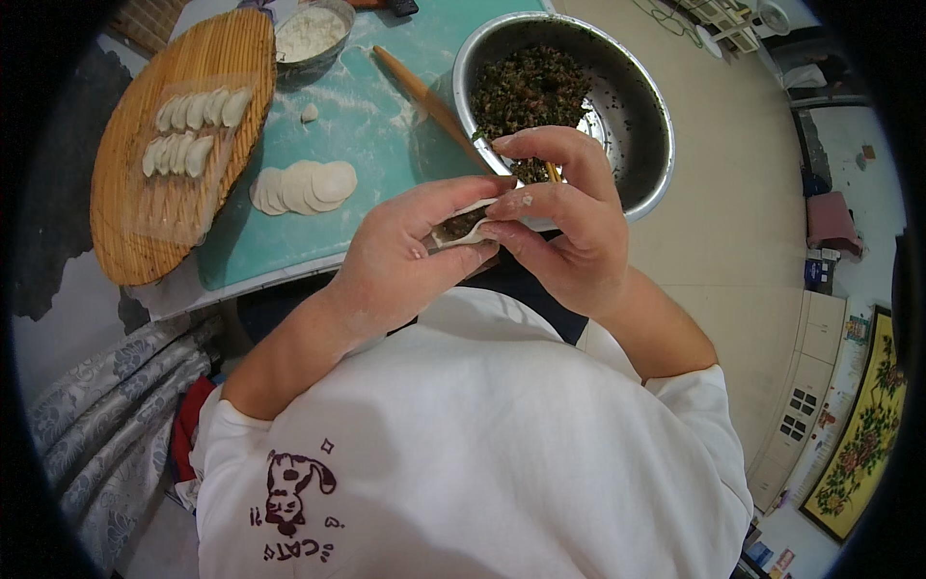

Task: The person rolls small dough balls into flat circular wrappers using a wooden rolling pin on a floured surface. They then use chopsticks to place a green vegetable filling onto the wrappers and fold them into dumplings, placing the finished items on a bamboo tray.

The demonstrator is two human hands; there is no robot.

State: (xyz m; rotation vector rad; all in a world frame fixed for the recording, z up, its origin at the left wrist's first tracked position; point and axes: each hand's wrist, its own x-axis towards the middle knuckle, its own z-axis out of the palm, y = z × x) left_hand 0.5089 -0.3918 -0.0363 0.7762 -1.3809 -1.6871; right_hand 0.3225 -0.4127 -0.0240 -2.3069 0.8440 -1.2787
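A dumpling wrapper with dark filling [463,226] is held between both hands, its edges partly folded up and the filling showing. My left hand [405,250] cradles it from the left, thumb below and fingers above. My right hand [571,217] pinches its right end between thumb and index finger. Just beyond my hands stands a steel basin [655,155] of chopped dark green filling [532,90], where a piece of chopsticks [554,172] shows behind my right hand. A fanned stack of round dough wrappers [304,187] lies on the teal mat [383,152], left of my hands.
A wooden rolling pin [427,101] lies against the basin. At the left, a slatted round tray [119,181] carries a clear plastic tray [166,228] with two rows of dumplings [204,108]. A bowl of flour [311,36] and a small dough piece [309,113] are nearby.
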